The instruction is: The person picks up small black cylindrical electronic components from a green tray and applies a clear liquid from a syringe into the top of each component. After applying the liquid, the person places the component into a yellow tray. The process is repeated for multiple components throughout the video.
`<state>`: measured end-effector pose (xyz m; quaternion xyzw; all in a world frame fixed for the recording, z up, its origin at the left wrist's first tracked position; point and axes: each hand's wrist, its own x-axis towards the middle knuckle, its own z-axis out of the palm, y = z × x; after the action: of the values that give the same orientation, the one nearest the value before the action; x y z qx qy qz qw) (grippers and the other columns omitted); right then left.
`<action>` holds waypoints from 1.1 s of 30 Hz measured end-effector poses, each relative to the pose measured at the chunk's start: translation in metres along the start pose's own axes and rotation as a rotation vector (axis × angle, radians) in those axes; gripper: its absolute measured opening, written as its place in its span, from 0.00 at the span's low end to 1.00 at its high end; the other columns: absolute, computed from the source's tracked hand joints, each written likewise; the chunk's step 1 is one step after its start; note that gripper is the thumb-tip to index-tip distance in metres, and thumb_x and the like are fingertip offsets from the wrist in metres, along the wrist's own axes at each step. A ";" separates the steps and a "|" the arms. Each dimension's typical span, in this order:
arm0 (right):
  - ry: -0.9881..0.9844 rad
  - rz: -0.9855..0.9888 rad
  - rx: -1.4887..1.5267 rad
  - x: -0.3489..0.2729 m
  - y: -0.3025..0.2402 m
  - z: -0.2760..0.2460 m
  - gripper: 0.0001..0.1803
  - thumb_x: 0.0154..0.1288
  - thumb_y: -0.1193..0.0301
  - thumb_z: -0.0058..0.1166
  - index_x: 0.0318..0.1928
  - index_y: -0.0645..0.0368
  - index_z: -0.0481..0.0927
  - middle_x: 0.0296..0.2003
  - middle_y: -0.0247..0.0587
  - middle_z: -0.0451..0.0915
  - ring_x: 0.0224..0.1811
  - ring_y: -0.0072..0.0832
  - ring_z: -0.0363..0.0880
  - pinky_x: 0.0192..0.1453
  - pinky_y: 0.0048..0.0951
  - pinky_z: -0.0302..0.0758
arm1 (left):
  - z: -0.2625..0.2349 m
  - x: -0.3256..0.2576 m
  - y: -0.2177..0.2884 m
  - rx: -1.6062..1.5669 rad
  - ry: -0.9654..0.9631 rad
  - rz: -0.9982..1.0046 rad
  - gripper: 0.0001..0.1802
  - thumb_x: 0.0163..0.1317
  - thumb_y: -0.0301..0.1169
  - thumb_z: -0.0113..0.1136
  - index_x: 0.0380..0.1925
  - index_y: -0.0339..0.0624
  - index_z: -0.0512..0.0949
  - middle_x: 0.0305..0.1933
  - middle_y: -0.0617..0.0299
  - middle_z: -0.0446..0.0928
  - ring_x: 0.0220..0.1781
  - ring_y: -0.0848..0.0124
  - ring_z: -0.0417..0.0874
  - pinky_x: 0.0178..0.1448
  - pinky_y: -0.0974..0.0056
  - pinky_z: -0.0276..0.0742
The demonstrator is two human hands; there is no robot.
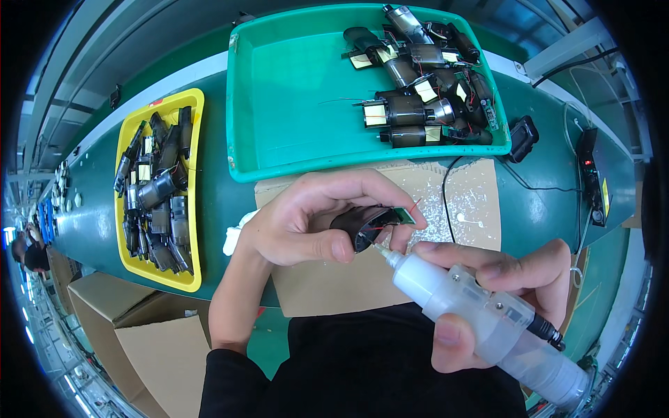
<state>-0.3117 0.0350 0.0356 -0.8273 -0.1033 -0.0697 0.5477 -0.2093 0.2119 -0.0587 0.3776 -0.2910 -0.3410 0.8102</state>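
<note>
In my left hand I hold a dark, curved plastic housing, with a small green circuit board and thin red wires at its right end. Thumb and fingers wrap round it. My right hand grips a translucent white dispensing gun with a syringe-like barrel and a black cable fitting. The narrow nozzle tip points into the housing's opening; whether it touches the inside cannot be seen. Both hands are above a cardboard sheet speckled with white bits at its right side.
A green tray at the back holds several dark motor assemblies, piled on its right. The yellow tray at left is full of similar parts. A black device with a red light stands right, with cables. Cardboard boxes sit lower left.
</note>
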 end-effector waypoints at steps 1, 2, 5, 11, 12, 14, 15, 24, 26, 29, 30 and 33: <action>-0.001 0.000 -0.007 0.000 0.000 0.000 0.29 0.54 0.66 0.65 0.39 0.63 0.54 0.38 0.62 0.80 0.42 0.38 0.83 0.44 0.28 0.81 | 0.000 0.000 0.000 0.004 -0.001 -0.004 0.36 0.54 0.51 0.66 0.45 0.25 0.71 0.39 0.47 0.76 0.34 0.65 0.77 0.38 0.62 0.72; 0.004 0.003 0.000 0.000 0.000 0.001 0.29 0.54 0.65 0.64 0.39 0.63 0.54 0.38 0.62 0.80 0.42 0.38 0.83 0.44 0.28 0.81 | -0.001 0.000 0.000 0.005 -0.006 0.001 0.36 0.54 0.51 0.66 0.45 0.25 0.71 0.39 0.47 0.76 0.34 0.65 0.77 0.38 0.62 0.72; 0.030 0.016 0.042 -0.002 0.000 0.003 0.29 0.55 0.65 0.64 0.38 0.63 0.54 0.38 0.62 0.80 0.42 0.38 0.83 0.44 0.28 0.81 | -0.001 0.000 0.000 0.005 -0.018 0.018 0.36 0.54 0.51 0.65 0.45 0.24 0.71 0.39 0.47 0.76 0.35 0.65 0.77 0.39 0.62 0.72; 0.022 0.029 0.039 -0.003 0.001 0.001 0.29 0.54 0.65 0.64 0.38 0.62 0.53 0.38 0.62 0.80 0.41 0.39 0.83 0.44 0.28 0.80 | -0.002 -0.001 -0.001 0.014 -0.020 0.013 0.36 0.54 0.50 0.65 0.46 0.24 0.71 0.39 0.47 0.76 0.35 0.65 0.77 0.39 0.62 0.72; 0.026 0.028 0.045 -0.004 0.002 0.001 0.29 0.54 0.65 0.64 0.39 0.62 0.53 0.38 0.62 0.80 0.41 0.39 0.83 0.44 0.28 0.80 | -0.002 -0.001 -0.002 0.013 -0.019 0.008 0.36 0.54 0.51 0.66 0.46 0.24 0.71 0.39 0.47 0.76 0.35 0.65 0.77 0.39 0.62 0.72; 0.062 0.014 0.082 -0.006 0.005 0.004 0.30 0.54 0.65 0.64 0.39 0.62 0.53 0.38 0.63 0.80 0.41 0.40 0.83 0.44 0.28 0.80 | -0.002 -0.001 -0.001 0.008 -0.020 0.007 0.36 0.54 0.51 0.66 0.46 0.24 0.71 0.40 0.47 0.76 0.36 0.65 0.77 0.39 0.62 0.72; 0.070 0.007 0.093 -0.006 0.006 0.004 0.30 0.54 0.65 0.64 0.39 0.62 0.53 0.37 0.63 0.80 0.41 0.40 0.83 0.44 0.28 0.80 | -0.002 0.000 -0.001 0.004 -0.021 0.009 0.36 0.54 0.51 0.66 0.46 0.24 0.71 0.40 0.47 0.76 0.36 0.65 0.77 0.39 0.62 0.72; 0.165 -0.139 0.332 -0.014 0.022 0.002 0.30 0.52 0.70 0.68 0.41 0.66 0.57 0.41 0.69 0.77 0.43 0.45 0.82 0.45 0.35 0.81 | -0.006 0.000 0.017 0.180 -0.012 0.033 0.32 0.58 0.45 0.63 0.52 0.26 0.70 0.47 0.49 0.75 0.43 0.65 0.77 0.46 0.62 0.73; 0.290 -0.089 0.325 -0.021 0.033 0.010 0.30 0.53 0.67 0.68 0.40 0.67 0.58 0.41 0.67 0.77 0.40 0.44 0.83 0.44 0.35 0.81 | -0.013 -0.007 0.033 0.562 0.029 0.058 0.25 0.59 0.33 0.61 0.54 0.33 0.71 0.49 0.54 0.74 0.47 0.65 0.76 0.51 0.63 0.71; 0.258 0.059 0.258 -0.021 0.060 0.014 0.23 0.55 0.69 0.64 0.39 0.68 0.63 0.38 0.60 0.80 0.36 0.36 0.82 0.44 0.33 0.79 | -0.005 -0.039 0.079 1.237 0.305 -0.105 0.24 0.55 0.26 0.60 0.54 0.38 0.73 0.47 0.54 0.73 0.47 0.62 0.75 0.53 0.63 0.70; 0.226 0.111 0.216 -0.022 0.069 0.015 0.21 0.55 0.70 0.64 0.39 0.68 0.64 0.37 0.59 0.80 0.37 0.34 0.82 0.44 0.31 0.78 | -0.007 -0.052 0.089 1.397 0.430 -0.100 0.23 0.54 0.26 0.59 0.53 0.39 0.74 0.47 0.54 0.73 0.47 0.61 0.75 0.53 0.63 0.69; 0.172 0.240 0.128 -0.030 0.090 0.016 0.17 0.54 0.76 0.62 0.39 0.66 0.66 0.35 0.56 0.81 0.39 0.32 0.82 0.46 0.28 0.76 | -0.015 -0.091 0.119 1.734 0.733 -0.175 0.22 0.56 0.24 0.56 0.53 0.39 0.74 0.47 0.52 0.72 0.46 0.58 0.74 0.55 0.62 0.69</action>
<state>-0.3179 0.0128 -0.0580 -0.7881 0.0394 -0.0673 0.6106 -0.2134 0.3455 0.0105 0.9525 -0.1409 0.0744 0.2594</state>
